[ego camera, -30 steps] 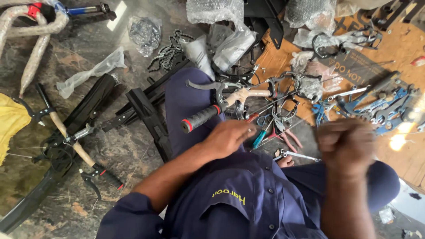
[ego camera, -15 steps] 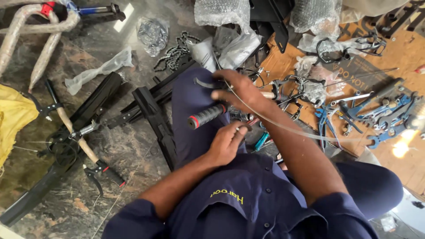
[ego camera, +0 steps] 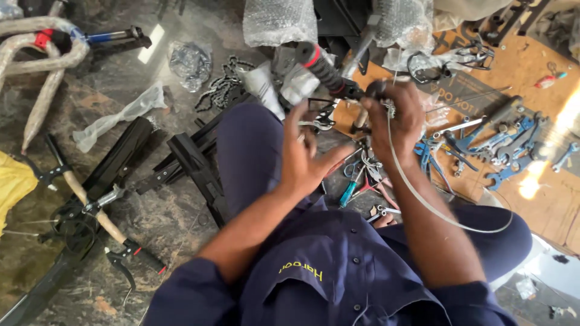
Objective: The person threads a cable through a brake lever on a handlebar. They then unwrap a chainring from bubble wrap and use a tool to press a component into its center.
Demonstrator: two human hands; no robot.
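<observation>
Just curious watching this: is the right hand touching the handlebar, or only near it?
Touching. The head view shows the right hand closed around the handlebar just past its black grip.

At the centre of the frame the right hand [ego camera: 396,118] grips a bicycle handlebar [ego camera: 329,75] with a black grip and trailing cable [ego camera: 435,208], the left hand [ego camera: 308,160] spread open just beside it, above blue wrenches [ego camera: 507,142] at right.
</observation>
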